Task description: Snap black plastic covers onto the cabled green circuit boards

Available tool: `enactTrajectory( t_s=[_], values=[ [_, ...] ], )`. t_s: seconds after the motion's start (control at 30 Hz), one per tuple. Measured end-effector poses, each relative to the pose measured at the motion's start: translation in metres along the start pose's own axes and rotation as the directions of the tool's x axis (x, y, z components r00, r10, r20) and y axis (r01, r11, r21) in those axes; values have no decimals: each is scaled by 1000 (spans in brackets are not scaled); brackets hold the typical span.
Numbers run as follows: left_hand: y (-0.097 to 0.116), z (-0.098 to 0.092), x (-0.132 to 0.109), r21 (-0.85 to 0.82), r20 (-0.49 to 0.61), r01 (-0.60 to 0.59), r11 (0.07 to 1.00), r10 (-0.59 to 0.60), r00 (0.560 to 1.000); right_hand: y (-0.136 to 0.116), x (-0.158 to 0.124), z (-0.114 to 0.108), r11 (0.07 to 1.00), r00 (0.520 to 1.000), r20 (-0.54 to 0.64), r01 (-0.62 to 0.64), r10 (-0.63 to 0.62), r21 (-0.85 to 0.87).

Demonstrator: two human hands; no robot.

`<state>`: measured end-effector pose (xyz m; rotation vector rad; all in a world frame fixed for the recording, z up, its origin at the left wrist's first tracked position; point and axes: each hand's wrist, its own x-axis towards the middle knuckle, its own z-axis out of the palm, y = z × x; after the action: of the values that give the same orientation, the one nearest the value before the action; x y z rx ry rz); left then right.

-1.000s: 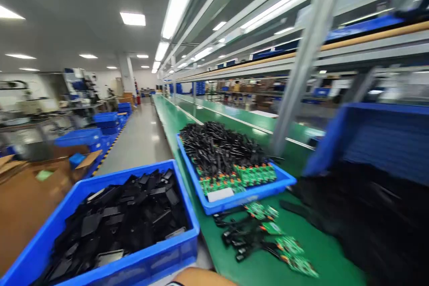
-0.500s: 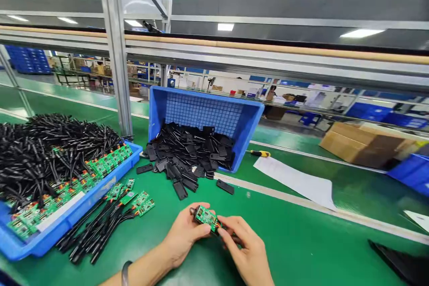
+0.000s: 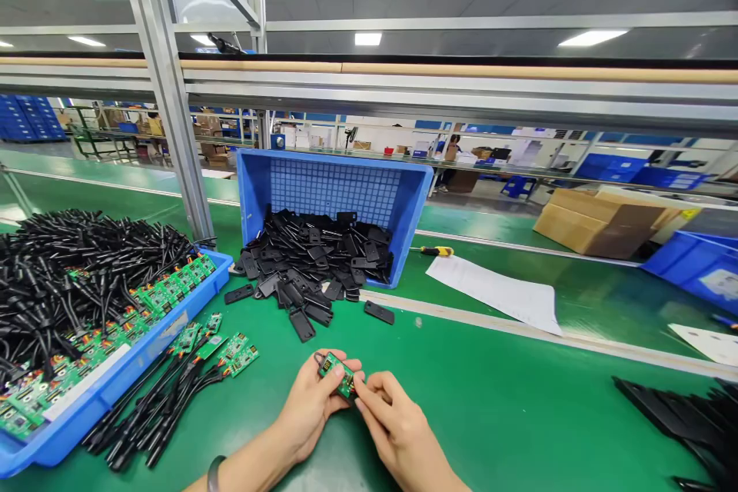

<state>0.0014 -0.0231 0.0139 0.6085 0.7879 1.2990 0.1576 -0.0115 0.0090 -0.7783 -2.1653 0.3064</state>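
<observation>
A small green circuit board [image 3: 337, 374] is held in front of me, with a dark edge and a small loop at its far left end. My left hand [image 3: 303, 415] is closed round it, thumb across its face. My right hand [image 3: 397, 427] pinches its near right end, where the fingertips hide the wires. To the left, several green boards with black cables [image 3: 187, 384] lie loose on the green table. Beyond my hands, black plastic covers [image 3: 323, 254] spill out of a tipped blue crate [image 3: 340, 184].
A blue tray [image 3: 190, 300] heaped with cabled boards stands at left. White paper [image 3: 496, 292] and a yellow-black screwdriver [image 3: 437, 251] lie right of the crate. Black pieces [image 3: 680, 423] sit at the right edge. A metal post [image 3: 167, 92] rises behind the tray.
The view has swung slightly to the right. My right fingers have closed in over the board's wire end, and my left thumb has shifted across the board's face.
</observation>
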Motion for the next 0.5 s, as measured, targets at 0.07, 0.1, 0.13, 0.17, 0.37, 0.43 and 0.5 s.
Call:
enactTrajectory(
  t_s=[0.07, 0.1, 0.13, 0.17, 0.37, 0.43, 0.5],
  values=[
    [-1, 0, 1, 5, -19, 3, 1000, -3, 1000, 0, -1, 1, 1000, 1000, 10, -12, 12, 12],
    [-1, 0, 2, 9, -24, 6, 1000, -5, 1000, 1, -1, 1, 1000, 1000, 10, -18, 18, 19],
    [-1, 0, 2, 12, -29, 6, 1000, -6, 1000, 1, -1, 2, 999, 1000, 6, -23, 23, 27],
    [-1, 0, 2, 15, -32, 5, 1000, -5, 999, 1, -1, 2, 999, 1000, -1, -27, 28, 34],
    [0, -1, 3, 75, -47, -12, 997, 15, 999, -1, 0, 3, 981, 992, -2, -125, 127, 148],
    [1, -2, 4, 103, -50, -25, 994, 30, 998, 0, 0, 4, 949, 970, 19, -240, 241, 202],
    [2, -3, 3, 124, -45, -45, 991, 51, 998, 2, 1, 5, 873, 914, 97, -405, 394, 271]
  ],
)
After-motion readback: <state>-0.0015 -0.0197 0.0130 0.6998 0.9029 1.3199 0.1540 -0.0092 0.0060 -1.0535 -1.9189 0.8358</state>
